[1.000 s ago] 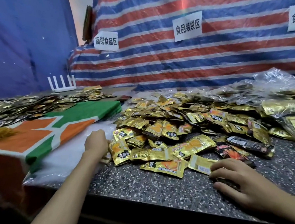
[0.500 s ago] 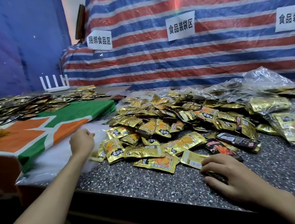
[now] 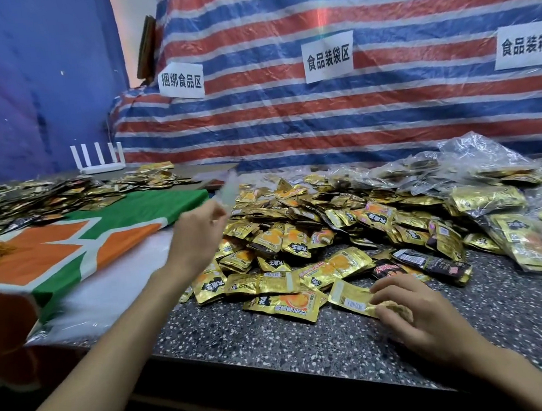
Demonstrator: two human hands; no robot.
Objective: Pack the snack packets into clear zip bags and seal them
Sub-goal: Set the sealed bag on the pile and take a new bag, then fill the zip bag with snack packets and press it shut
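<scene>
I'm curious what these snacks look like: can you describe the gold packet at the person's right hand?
The gold packet is shiny crinkled foil, lying flat on the speckled countertop, plain side up with a white barcode label. Its left end lies beside an orange-printed packet. The right hand pinches its right end with curled fingers.

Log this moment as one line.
left hand holds clear zip bag, blurred | right hand pinches gold packet on counter | packet pile beyond
</scene>
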